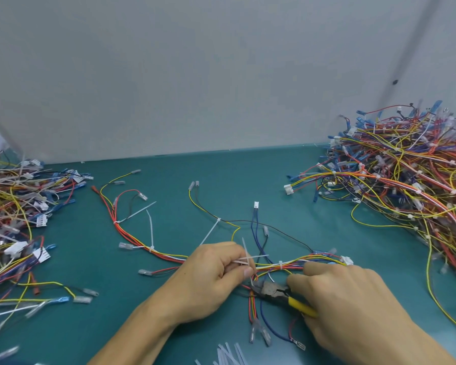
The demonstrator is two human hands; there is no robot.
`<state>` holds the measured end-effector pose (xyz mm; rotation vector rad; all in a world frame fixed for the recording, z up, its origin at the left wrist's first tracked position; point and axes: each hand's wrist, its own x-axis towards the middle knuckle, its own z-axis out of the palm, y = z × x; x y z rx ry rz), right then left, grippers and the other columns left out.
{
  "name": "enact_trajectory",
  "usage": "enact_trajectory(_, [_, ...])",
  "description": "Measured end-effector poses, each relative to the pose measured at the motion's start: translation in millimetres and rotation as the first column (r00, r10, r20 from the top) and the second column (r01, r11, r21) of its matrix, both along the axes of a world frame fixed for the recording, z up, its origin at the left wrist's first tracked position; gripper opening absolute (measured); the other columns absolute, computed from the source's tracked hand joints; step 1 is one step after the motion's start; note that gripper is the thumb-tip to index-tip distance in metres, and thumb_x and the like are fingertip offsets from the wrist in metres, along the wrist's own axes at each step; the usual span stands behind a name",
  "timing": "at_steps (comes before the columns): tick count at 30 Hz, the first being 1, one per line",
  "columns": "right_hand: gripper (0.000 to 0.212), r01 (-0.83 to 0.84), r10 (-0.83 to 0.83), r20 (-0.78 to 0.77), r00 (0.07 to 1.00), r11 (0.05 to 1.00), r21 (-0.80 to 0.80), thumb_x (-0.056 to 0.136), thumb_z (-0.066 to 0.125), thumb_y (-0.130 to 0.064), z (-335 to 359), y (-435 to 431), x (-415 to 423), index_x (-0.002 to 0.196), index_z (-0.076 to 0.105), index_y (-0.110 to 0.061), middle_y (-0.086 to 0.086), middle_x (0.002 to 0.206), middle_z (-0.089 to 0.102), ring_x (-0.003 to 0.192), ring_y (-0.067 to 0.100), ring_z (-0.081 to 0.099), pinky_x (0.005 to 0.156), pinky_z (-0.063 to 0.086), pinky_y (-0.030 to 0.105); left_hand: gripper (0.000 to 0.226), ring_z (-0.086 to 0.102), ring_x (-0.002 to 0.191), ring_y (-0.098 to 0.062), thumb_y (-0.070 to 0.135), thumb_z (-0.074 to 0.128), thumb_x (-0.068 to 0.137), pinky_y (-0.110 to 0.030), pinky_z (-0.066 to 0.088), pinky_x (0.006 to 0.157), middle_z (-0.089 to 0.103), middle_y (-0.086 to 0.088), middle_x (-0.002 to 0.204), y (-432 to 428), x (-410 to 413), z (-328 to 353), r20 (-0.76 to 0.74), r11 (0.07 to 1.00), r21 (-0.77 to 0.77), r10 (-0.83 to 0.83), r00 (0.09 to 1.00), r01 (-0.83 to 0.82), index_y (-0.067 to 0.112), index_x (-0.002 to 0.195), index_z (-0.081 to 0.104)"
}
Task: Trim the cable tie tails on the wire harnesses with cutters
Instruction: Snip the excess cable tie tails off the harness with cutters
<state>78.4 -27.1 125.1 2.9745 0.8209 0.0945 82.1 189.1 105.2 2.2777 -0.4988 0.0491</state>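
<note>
- My left hand (pixel 216 275) sits low in the view, at about 6 o'clock, with its fingers curled. Thumb and fingers pinch the wire harness (pixel 166 255) at the spot where two white cable tie tails (pixel 250 258) cross. The tails stick out past my fingertips toward 12 and 3 o'clock.
- My right hand (pixel 353 299) is at about 5 o'clock, wrapped round the yellow handles of the cutters (pixel 275 291). Their dark head points toward 9 o'clock, just below my left thumb, and lies over the harness's red and yellow wires. I cannot tell how far the blades are parted.
- The harness runs across the green table (pixel 313 219) from 10 o'clock and through my left hand. It ends at a white connector (pixel 346 260) just above my right knuckles.
- A small white tie (pixel 280 265) wraps the bundle between my two hands.
- Three more long tails (pixel 151 227) stand out from the harness, between 10 and 12 o'clock of my left hand.
- A big heap of harnesses (pixel 411 185) lies at 3 o'clock, against the grey wall (pixel 195 75).
- A second heap (pixel 13 206) lies at 9 o'clock.
- Some loose white ties (pixel 229 355) lie at the bottom edge, at 6 o'clock, between my forearms.
</note>
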Motion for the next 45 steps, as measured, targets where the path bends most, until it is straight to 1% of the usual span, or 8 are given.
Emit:
enact_trajectory(8, [0.039,-0.017,0.017,-0.025,1.0,1.0,0.004,0.025,0.084,-0.035,1.3,0.3,1.4,0.049,0.052,-0.033,-0.014,0.049,0.048,0.037,0.018,0.05,0.042,0.012,0.018,0.011,0.038,0.058,-0.004,0.023,0.059,0.091,-0.015,0.03,0.056,0.04,0.011,0.061,1.8,1.5,-5.5,0.01,1.0,-0.007,0.019,1.0,-0.019,0.019,0.082,0.063])
enact_trajectory(11, [0.022,-0.034,0.034,-0.024,0.999,0.999,-0.007,0.072,0.066,-0.043,2.1,0.3,1.6,0.082,0.052,-0.028,-0.01,0.085,0.059,0.074,0.02,0.06,0.046,0.017,0.026,0.013,0.043,0.059,-0.011,0.027,0.054,0.088,-0.028,0.044,0.062,0.046,0.004,0.062,2.2,1.7,-5.0,-0.122,0.983,-0.177,0.034,0.992,-0.055,0.02,0.078,0.058])
enact_trajectory(16, [0.023,0.035,-0.031,-0.076,0.997,0.998,0.051,0.088,0.033,-0.048,0.2,-5.1,4.0,0.102,0.038,-0.03,-0.013,0.097,0.041,0.089,0.017,0.041,0.064,0.034,0.03,0.017,0.046,0.06,-0.017,0.02,0.049,0.081,-0.024,0.041,0.057,0.042,-0.001,0.06,8.0,3.9,6.7,-0.317,0.592,-0.757,0.036,0.948,-0.276,0.013,0.067,0.043])
enact_trajectory(20, [0.028,0.051,-0.026,-0.135,0.99,0.982,0.181,0.08,0.041,-0.041,4.1,-6.2,8.3,0.105,0.046,-0.029,-0.012,0.089,0.042,0.089,0.014,0.049,0.072,0.044,0.028,0.019,0.046,0.057,-0.018,0.021,0.051,0.084,-0.024,0.039,0.049,0.035,0.0,0.057,30.4,7.7,15.6,-0.324,0.416,-0.851,0.063,0.944,-0.32,0.009,0.072,0.042])
enact_trajectory(26, [0.049,-0.038,0.082,-0.191,0.978,0.974,0.225,0.071,0.043,-0.044,19.0,5.4,8.6,0.117,0.042,-0.027,-0.012,0.102,0.037,0.099,0.017,0.047,0.085,0.043,0.033,0.025,0.057,0.061,-0.016,0.003,0.033,0.1,-0.022,0.045,0.054,0.05,0.0,0.059,54.6,9.2,9.7,-0.291,0.513,-0.786,0.183,0.939,-0.344,0.005,0.09,0.056])
enact_trajectory(29, [0.04,-0.124,0.155,-0.162,0.975,0.975,0.187,0.075,0.047,-0.04,31.9,18.9,15.3,0.114,0.041,-0.028,-0.011,0.101,0.04,0.099,0.018,0.047,0.083,0.043,0.032,0.008,0.049,0.057,-0.015,0.002,0.048,0.09,-0.03,0.042,0.066,0.042,0.001,0.055,59.2,11.1,6.3,-0.255,0.58,-0.733,0.251,0.934,-0.356,0.006,0.088,0.054])
enact_trajectory(36, [0.029,-0.102,0.106,-0.186,0.977,0.994,0.032,0.074,0.055,-0.039,46.4,47.7,41.3,0.1,0.054,-0.027,-0.006,0.1,0.059,0.095,0.024,0.057,0.075,0.05,0.035,0.029,0.033,0.055,-0.012,0.018,0.067,0.071,-0.02,0.033,0.057,0.029,0.008,0.056,58.1,13.2,-5.9,-0.141,0.915,-0.253,0.285,0.948,-0.313,0.027,0.097,0.061])
enact_trajectory(45, [0.02,-0.096,0.094,-0.263,0.96,0.995,0.006,0.07,0.059,-0.042,34.3,51.0,45.4,0.062,0.045,-0.029,-0.001,0.067,0.045,0.07,0.026,0.047,0.052,0.035,0.029,0.011,0.025,0.052,-0.012,0.021,0.07,0.085,-0.028,0.024,0.054,0.028,0.009,0.049,60.3,17.8,-5.9,-0.15,0.946,-0.153,0.263,0.953,-0.285,0.03,0.078,0.07])
